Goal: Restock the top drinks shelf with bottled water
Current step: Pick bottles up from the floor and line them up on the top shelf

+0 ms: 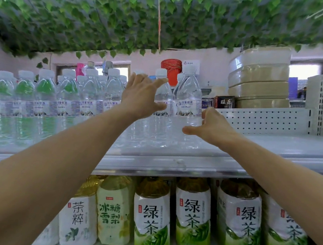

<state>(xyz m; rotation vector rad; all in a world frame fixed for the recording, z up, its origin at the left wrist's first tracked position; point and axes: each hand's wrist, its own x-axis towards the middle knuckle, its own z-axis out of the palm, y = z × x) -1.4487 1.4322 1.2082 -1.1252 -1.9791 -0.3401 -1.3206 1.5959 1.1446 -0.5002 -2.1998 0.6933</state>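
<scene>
Clear water bottles with white caps and blue-white labels fill the left part of the top shelf (271, 144). My left hand (141, 95) reaches in with straight, spread fingers against the side of one water bottle (163, 95). To its right stands the row's last water bottle (189, 99), upright on the shelf. My right hand (212, 126) touches that bottle's right side with its fingertips. Its thumb stretches out in front of the bottle's lower body.
The top shelf's right part is bare up to a white perforated back panel (263, 120). Stacked beige containers (259, 77), a red bucket (171, 69) and small boxes sit behind. Green tea bottles (152, 216) line the shelf below. Fake ivy (126, 17) hangs overhead.
</scene>
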